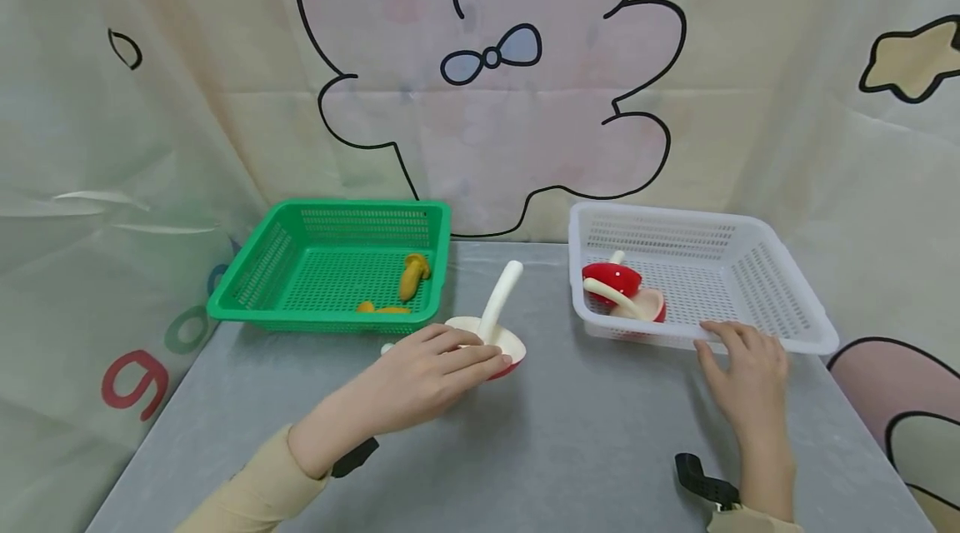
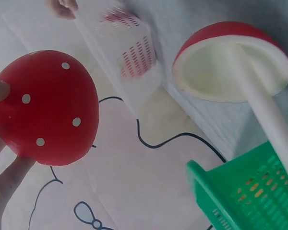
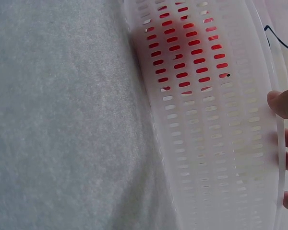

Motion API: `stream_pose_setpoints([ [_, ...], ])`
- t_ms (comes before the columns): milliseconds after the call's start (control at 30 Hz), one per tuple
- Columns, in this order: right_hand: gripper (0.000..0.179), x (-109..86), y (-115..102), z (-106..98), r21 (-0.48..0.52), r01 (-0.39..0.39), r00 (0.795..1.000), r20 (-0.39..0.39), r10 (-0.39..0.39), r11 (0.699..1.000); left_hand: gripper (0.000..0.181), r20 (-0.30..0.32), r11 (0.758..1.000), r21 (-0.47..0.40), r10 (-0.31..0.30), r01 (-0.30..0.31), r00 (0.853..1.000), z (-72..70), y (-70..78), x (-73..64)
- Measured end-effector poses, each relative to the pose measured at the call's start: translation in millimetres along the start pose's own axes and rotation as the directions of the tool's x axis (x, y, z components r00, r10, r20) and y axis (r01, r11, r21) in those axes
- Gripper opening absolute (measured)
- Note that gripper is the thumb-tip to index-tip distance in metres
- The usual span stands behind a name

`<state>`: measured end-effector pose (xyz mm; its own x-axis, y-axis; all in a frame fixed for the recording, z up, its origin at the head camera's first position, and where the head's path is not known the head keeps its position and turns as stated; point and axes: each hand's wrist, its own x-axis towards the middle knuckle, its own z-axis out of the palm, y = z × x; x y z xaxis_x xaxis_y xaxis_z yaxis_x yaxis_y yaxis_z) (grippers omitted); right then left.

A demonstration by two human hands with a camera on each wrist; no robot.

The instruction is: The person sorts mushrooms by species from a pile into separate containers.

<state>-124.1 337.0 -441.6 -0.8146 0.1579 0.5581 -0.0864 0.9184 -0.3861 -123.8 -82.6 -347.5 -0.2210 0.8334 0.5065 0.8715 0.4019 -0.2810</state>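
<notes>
My left hand (image 1: 438,366) holds a toy mushroom by its red, white-dotted cap (image 2: 53,108), its white stem (image 1: 501,296) pointing up, above the table. Beyond that hand lies a second red-capped mushroom (image 2: 233,67) near the green basket; in the head view only its white stem tip (image 1: 386,348) shows. My right hand (image 1: 746,371) grips the front rim of the white basket (image 1: 787,333), thumb outside and fingers over the edge. Inside that basket, at its left end, lie red-capped mushrooms (image 1: 611,275).
The green basket (image 1: 258,266) stands at the back left with yellow-brown toy mushrooms (image 1: 414,276) in its right part. A grey cloth (image 1: 585,450) covers the table. Behind it hangs a printed curtain (image 1: 510,141). Each wrist carries a black camera mount (image 1: 705,479).
</notes>
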Motion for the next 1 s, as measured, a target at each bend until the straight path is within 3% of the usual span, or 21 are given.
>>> stream_pose_setpoints([
  [200,0.028,-0.9,0,-2,0.000,-0.010,1.000,0.023,0.010,1.000,0.045,0.020,0.999,-0.015,0.029,-0.029,0.999,3.5,-6.6,24.0],
  [400,0.028,-2.3,-1,-2,-0.002,-0.009,1.000,0.013,0.009,1.000,0.046,0.066,0.997,-0.075,0.026,-0.021,0.998,10.6,-22.9,48.3],
  [800,0.028,-0.9,1,3,0.010,0.003,1.000,-0.014,-0.003,1.000,0.048,0.051,0.995,-0.086,0.061,-0.057,0.997,28.9,-57.7,93.1],
  [1000,0.028,-0.2,2,2,0.010,0.004,1.000,-0.021,-0.003,1.000,0.049,0.114,0.996,-0.074,0.067,-0.059,0.991,39.0,-64.7,118.1],
])
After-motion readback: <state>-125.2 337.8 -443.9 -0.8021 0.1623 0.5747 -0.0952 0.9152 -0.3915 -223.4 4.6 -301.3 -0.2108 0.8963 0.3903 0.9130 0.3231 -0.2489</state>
